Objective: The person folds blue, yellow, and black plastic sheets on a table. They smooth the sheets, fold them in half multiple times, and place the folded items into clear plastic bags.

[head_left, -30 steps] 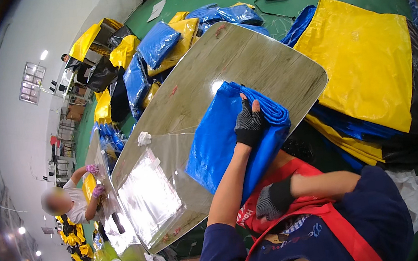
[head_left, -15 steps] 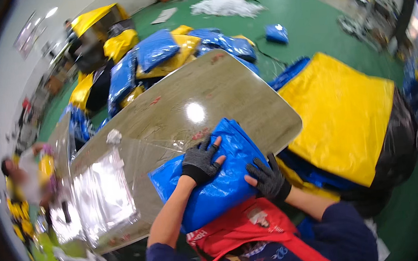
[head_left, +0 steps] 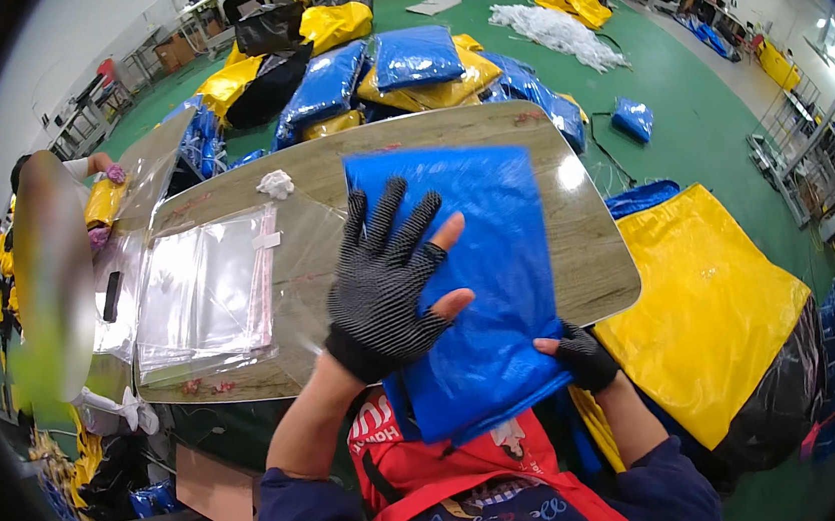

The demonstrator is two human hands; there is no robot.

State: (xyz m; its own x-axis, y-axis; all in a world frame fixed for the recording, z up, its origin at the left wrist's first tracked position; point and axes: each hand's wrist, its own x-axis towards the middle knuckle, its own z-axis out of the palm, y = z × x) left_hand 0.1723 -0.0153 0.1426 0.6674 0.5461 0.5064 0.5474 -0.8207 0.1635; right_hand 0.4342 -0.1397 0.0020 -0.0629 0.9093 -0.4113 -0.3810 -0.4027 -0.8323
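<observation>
A folded blue plastic sheet [head_left: 497, 253] stands lengthwise in front of me. Its far part lies over the wood-patterned table [head_left: 589, 264], while the near end overhangs the edge by my red apron. My left hand [head_left: 380, 289], in a black ribbed glove with bare thumb and fingertip, is spread flat over the sheet's left side. At the lower right corner, my right hand [head_left: 588, 357] grips the sheet's edge. Its bare thumb rests on top, and the other fingers are largely hidden.
Left on the table lie flat transparent bags [head_left: 199, 291] and a crumpled white wad [head_left: 275, 184]. Yellow sheeting [head_left: 704, 313] is stacked at right. Blue packs [head_left: 418, 56] pile behind the table. Far left, a co-worker's purple-gloved hand [head_left: 116, 174] touches a yellow bundle [head_left: 105, 202].
My view has swung round. The blue sheet has turned from slanted to nearly straight ahead. My left hand's fingers have spread, and my right hand has moved to the near right corner.
</observation>
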